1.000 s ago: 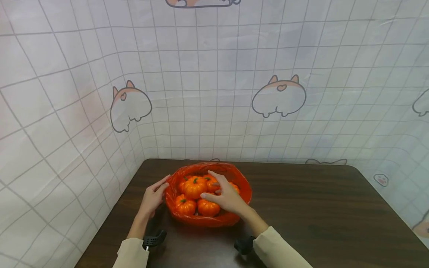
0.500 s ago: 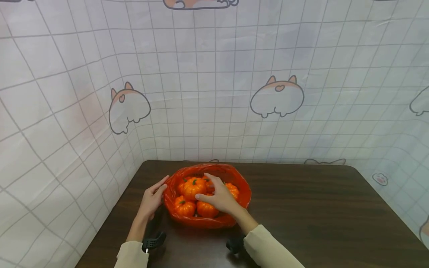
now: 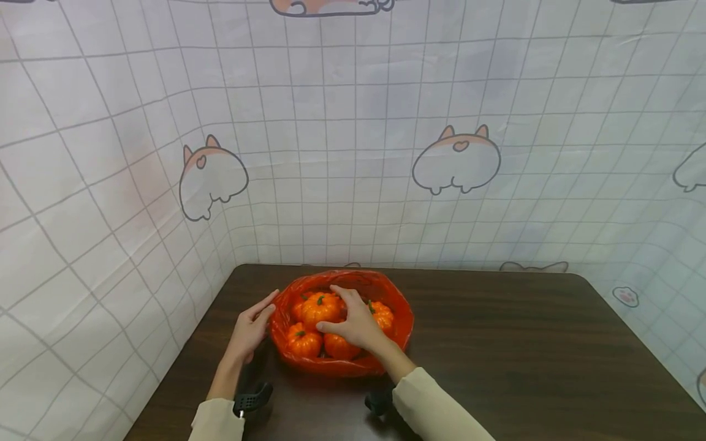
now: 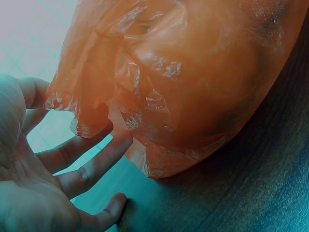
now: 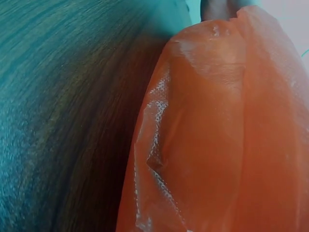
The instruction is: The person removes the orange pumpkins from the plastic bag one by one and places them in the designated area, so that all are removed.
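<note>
A red plastic bag (image 3: 342, 366), its mouth spread wide, holds several small orange pumpkins. My left hand (image 3: 249, 334) is at the bag's left side; in the left wrist view its loosely extended fingers (image 4: 91, 169) touch the thin plastic. Over the bag's mouth, my right hand (image 3: 358, 324) reaches in with thumb and fingers spread. Its fingertips stand at the right side of the topmost pumpkin (image 3: 318, 309), thumb in front and fingers behind. Another pumpkin (image 3: 382, 315) shows to the right of that hand. In the right wrist view the bag's side (image 5: 203, 135) fills most of the picture and hides the hand.
The bag rests on a dark wooden table (image 3: 524, 349), toward its left side. Behind and to the left hangs a white gridded cloth (image 3: 342, 153) with cartoon animals. Black wrist devices (image 3: 254, 398) are worn on both arms.
My right hand has moved left across the pumpkins toward the topmost one, uncovering the pumpkin on the right. My left hand stays at the bag's left side.
</note>
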The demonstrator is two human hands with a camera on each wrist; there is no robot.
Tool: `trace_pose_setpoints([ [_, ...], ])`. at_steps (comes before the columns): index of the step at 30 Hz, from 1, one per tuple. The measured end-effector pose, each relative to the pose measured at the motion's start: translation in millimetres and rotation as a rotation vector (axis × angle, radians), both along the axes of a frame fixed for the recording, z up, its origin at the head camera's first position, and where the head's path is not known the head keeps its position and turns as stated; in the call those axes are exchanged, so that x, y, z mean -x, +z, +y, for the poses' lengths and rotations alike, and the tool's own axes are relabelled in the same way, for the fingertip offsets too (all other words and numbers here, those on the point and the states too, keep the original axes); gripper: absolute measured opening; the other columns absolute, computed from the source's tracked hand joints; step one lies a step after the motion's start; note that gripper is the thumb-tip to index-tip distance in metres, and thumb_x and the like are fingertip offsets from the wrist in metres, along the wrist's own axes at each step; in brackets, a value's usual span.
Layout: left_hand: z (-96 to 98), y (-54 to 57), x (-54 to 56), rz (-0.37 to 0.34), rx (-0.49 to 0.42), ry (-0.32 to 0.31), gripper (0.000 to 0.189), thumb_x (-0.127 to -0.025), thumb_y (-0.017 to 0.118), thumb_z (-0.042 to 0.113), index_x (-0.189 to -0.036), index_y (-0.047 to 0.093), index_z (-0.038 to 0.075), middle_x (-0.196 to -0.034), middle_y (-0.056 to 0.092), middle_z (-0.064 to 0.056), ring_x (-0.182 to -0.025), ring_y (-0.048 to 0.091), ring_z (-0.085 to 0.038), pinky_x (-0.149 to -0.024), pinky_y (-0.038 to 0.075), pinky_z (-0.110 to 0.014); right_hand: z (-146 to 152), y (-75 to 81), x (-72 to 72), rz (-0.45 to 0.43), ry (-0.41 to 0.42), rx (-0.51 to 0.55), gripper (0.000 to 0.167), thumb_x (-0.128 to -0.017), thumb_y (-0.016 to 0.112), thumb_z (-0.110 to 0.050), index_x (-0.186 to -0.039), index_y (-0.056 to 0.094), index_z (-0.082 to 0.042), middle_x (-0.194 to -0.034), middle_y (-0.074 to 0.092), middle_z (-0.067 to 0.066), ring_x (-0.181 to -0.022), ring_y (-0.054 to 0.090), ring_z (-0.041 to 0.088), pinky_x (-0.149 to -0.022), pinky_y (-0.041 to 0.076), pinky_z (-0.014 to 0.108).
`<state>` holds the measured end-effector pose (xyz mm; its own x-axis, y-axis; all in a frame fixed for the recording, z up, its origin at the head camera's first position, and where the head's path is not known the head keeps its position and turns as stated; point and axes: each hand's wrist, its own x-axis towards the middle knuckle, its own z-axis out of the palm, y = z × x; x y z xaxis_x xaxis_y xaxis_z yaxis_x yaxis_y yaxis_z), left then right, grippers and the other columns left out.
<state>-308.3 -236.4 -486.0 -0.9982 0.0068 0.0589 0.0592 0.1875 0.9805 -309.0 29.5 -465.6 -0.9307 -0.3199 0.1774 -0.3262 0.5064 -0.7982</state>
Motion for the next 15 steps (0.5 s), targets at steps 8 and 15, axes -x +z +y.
trace_pose_setpoints([
  [8,-0.2,-0.3,-0.5,-0.001,-0.010,-0.006,0.045,-0.110,0.048,0.029,-0.155,0.048,0.021,-0.161,0.044,-0.012,-0.130,0.060,-0.039,-0.106,0.051,-0.051,-3.6,-2.2,2.6,-0.001,0.004,0.004,0.087,-0.085,0.083,-0.042,-0.157,0.040,-0.021,-0.151,0.046,0.011,-0.130,0.053,0.033,-0.109,0.046,0.059],
  [15,-0.9,-0.2,-1.5,-0.008,-0.005,-0.004,0.045,-0.110,0.049,0.030,-0.154,0.048,0.022,-0.160,0.045,-0.012,-0.127,0.063,-0.038,-0.105,0.052,-0.051,-4.4,-2.8,4.5,0.007,0.011,-0.004,0.086,-0.086,0.083,-0.041,-0.157,0.040,-0.020,-0.149,0.049,0.009,-0.129,0.054,0.031,-0.109,0.047,0.057],
])
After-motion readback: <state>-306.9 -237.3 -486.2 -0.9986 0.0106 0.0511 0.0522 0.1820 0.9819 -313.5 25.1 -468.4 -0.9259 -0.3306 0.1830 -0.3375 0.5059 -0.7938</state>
